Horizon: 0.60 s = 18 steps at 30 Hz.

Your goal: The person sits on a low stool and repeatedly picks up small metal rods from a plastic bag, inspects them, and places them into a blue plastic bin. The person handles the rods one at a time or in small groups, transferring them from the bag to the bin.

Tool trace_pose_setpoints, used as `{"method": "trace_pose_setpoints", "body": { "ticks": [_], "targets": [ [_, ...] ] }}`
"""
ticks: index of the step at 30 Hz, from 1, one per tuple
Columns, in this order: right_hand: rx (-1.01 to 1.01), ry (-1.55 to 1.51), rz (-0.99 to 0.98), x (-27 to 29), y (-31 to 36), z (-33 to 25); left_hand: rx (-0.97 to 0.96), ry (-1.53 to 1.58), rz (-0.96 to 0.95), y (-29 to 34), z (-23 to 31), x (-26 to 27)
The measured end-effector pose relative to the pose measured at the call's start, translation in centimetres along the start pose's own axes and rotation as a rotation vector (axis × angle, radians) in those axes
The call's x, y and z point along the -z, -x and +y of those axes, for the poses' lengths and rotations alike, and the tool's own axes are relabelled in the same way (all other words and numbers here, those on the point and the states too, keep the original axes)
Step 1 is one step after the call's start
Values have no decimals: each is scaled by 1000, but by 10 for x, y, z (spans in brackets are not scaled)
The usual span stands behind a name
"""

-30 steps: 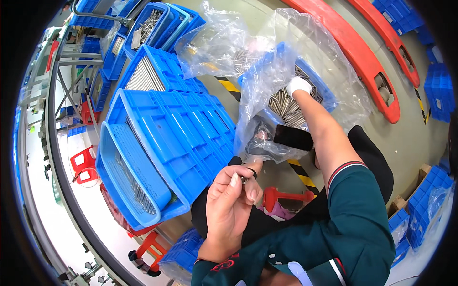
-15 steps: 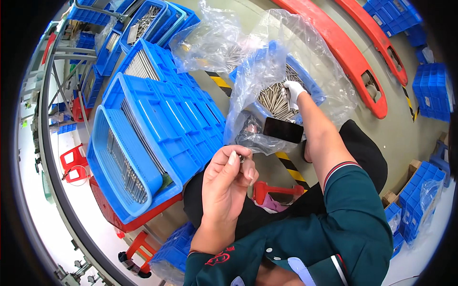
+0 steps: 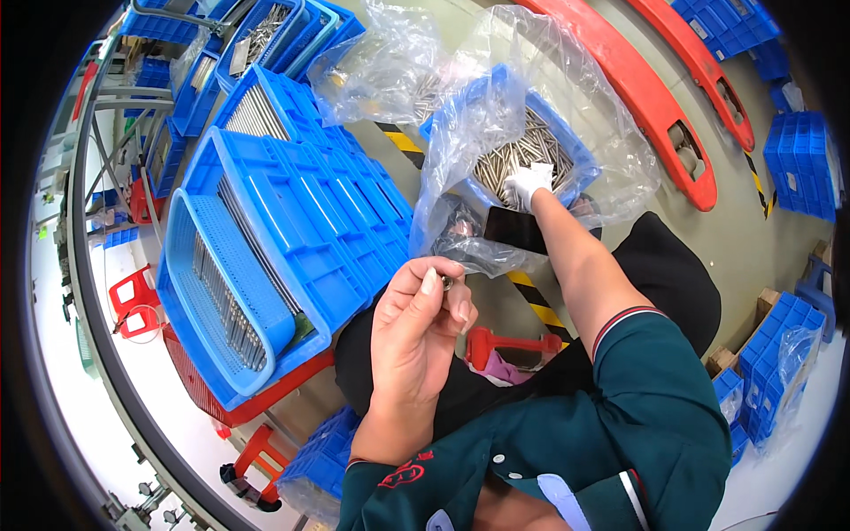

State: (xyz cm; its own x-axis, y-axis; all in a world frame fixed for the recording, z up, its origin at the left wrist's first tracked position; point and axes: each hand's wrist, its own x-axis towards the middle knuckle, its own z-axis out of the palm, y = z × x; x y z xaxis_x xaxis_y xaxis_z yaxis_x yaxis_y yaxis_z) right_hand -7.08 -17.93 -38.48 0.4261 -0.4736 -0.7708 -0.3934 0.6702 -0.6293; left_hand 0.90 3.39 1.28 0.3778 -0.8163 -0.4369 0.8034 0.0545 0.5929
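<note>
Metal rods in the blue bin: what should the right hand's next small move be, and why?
Probably pick out one of the metal rods: the gloved right hand is down at their pile in the blue bin, while the left hand pinches a small metal piece.

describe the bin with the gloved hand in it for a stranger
Find the long red beams at upper right. Left of them is a blue bin of metal rods. Unlike the stacked blue crates farther left, it has clear plastic draped over its rim and the gloved right hand inside.
</note>
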Motion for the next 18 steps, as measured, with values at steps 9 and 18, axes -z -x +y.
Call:
{"method": "trace_pose_setpoints", "body": {
  "ticks": [9,18],
  "targets": [
    [197,739,-280,19,-22,37,-14,-14,63,-1,0,-7],
    [24,1141,-186,2,20,-51,-23,1,70,1,3,-1]
  ]
}}
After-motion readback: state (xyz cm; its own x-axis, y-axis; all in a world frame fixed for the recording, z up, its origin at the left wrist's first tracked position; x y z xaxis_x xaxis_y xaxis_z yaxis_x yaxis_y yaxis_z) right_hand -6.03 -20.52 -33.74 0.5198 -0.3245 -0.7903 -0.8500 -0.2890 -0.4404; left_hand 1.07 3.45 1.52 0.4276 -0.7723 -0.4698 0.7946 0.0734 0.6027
